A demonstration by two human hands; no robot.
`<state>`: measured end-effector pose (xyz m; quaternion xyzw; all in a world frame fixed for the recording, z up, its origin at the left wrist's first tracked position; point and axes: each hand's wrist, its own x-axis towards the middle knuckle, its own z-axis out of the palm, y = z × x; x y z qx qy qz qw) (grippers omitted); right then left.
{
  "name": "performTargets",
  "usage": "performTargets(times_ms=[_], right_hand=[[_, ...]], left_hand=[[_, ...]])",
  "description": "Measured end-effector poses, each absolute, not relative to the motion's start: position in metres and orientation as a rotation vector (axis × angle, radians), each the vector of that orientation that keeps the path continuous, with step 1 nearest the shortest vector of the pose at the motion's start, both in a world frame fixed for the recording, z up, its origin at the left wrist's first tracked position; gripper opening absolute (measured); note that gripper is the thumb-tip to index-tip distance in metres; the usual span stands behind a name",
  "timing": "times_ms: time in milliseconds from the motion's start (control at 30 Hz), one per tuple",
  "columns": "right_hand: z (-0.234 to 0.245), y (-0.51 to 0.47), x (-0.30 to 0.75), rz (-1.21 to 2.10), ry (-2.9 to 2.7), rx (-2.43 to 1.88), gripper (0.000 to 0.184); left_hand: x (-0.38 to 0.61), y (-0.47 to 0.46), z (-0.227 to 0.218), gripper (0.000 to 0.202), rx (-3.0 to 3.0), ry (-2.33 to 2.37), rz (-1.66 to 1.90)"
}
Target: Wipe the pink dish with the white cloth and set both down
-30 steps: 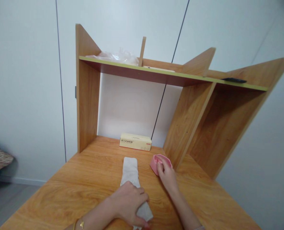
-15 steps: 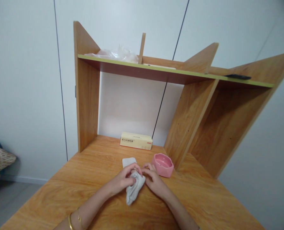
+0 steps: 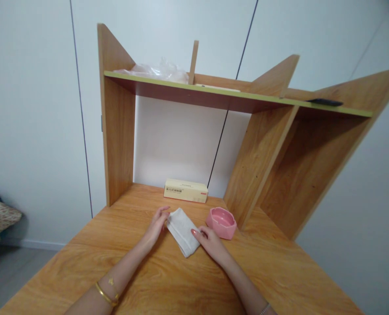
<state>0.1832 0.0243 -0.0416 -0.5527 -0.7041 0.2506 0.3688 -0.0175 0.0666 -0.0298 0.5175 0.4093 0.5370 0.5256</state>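
Note:
A pale grey, folded cloth (image 3: 182, 231) lies at a slant between my hands over the wooden desk. My left hand (image 3: 155, 227) is at its upper left corner, fingers closed around the edge, with the thumb partly hidden. On the other side, my right hand (image 3: 212, 246) grips the cloth's right edge, thumb on top and the other fingers beneath or behind it. Just beyond my right hand stands a pink, many-sided ashtray (image 3: 221, 223), apart from the cloth.
A cream cling film box (image 3: 185, 190) lies at the back of the desk (image 3: 168, 280). Above runs a wooden shelf (image 3: 194, 91) bearing a clear plastic bag (image 3: 161, 72) and a flat dark object (image 3: 325, 102). An upright panel (image 3: 258, 162) rises behind the ashtray.
The cloth was bunched up in my left hand, with a pale flat piece behind it; now it is spread into a flat folded shape. My left hand moved left and away, my right hand onto the edge.

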Motion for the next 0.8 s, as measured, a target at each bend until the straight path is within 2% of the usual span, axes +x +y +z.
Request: performTargets(times_ms=[100, 400, 800], right_hand=[[-0.041, 0.023, 0.182, 0.637, -1.822, -1.403, 0.045], [-0.035, 0.017, 0.19, 0.77, -1.878, -1.357, 0.042], [-0.051, 0.024, 0.18, 0.636, -1.825, -1.5, 0.048]], left_hand=[[-0.017, 0.065, -0.032, 0.032, 1.292, 1.014, 1.334], [-0.014, 0.069, -0.046, 0.038, 1.393, 1.091, 1.329], [-0.016, 0.077, -0.059, 0.03, 1.402, 1.126, 1.293]])
